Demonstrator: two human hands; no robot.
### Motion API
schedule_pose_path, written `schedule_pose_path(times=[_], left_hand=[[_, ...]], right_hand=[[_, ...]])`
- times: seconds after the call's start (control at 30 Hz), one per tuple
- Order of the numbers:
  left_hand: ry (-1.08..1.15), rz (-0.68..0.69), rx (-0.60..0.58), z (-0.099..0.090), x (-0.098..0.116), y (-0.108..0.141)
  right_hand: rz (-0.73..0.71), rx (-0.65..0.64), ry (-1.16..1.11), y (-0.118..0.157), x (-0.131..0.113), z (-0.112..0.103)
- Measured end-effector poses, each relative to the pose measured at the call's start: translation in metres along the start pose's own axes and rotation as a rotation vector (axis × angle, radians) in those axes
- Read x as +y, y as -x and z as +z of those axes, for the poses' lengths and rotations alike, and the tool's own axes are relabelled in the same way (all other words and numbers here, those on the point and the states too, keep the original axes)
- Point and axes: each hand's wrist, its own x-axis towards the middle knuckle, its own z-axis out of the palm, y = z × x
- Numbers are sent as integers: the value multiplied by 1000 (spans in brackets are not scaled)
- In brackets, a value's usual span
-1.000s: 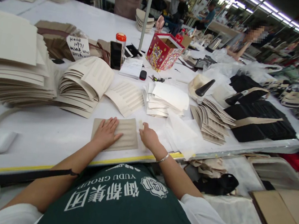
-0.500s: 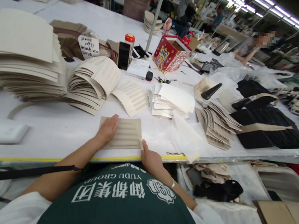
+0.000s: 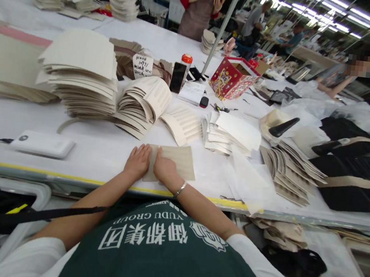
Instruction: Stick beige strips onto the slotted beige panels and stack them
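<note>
A thin beige panel point(image 3: 183, 163) lies flat on the white table in front of me. My left hand point(image 3: 137, 162) rests along its left edge, fingers stretched out flat. On the panel's left part is my right hand point(image 3: 166, 171), close beside the left one. One digit of it points forward and presses on the panel; the other fingers look curled under, and whatever they may hold is hidden. Just beyond lie a few ribbed beige panels point(image 3: 185, 124) and a stack of curved beige panels point(image 3: 145, 102). A pile of white sheets point(image 3: 229, 132) sits to their right.
Taller beige stacks point(image 3: 79, 67) stand at left, near a white power bank point(image 3: 44, 144). Behind are a phone point(image 3: 178, 77) and a red box point(image 3: 233, 77). More panels point(image 3: 289, 169) and black pieces point(image 3: 351, 186) lie at right. The yellow-taped table edge point(image 3: 98, 182) runs before me.
My right hand has moved from the panel's lower right corner onto its left part. The panel now looks smoother, its ribs barely showing. The camera view has turned left.
</note>
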Motion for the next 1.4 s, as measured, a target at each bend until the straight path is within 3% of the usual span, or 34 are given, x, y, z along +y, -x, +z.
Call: schedule_pose_path(times=[0.2,0.43,0.6,0.67,0.77,0.87,0.97,1.03,1.17,1.23,1.3,1.4], left_hand=[[10,-24,-29,4,-4,0],[46,8,37,13,-9,2],[-20,-20,-1,6,-26,-5],[-44,-80,-29,-1,-28,-9],[-46,-69,-10,-7,-6,-12],[15,198,-98,-2,43,-11],[48,426,-248,0,77,-11],[50,529,-340,-10,76,-14],[101,754,-596,-47,37,-20],[127,711,-625,-58,24,-19],[105,485,-477,-55,23,-16],[0,123,-230,-32,36,-12]], right_hand=[[-72,-34,76,26,-5,9],[-43,68,88,7,-17,4],[-214,9,34,43,-19,23],[-194,10,-31,60,2,29],[12,173,-213,77,59,26],[261,366,-486,93,122,19],[369,466,-836,110,164,15],[383,517,-1040,121,178,12],[354,542,-1251,127,183,-3],[303,481,-1289,118,177,-9],[229,452,-1275,98,167,-13],[65,436,-1067,56,147,-17]])
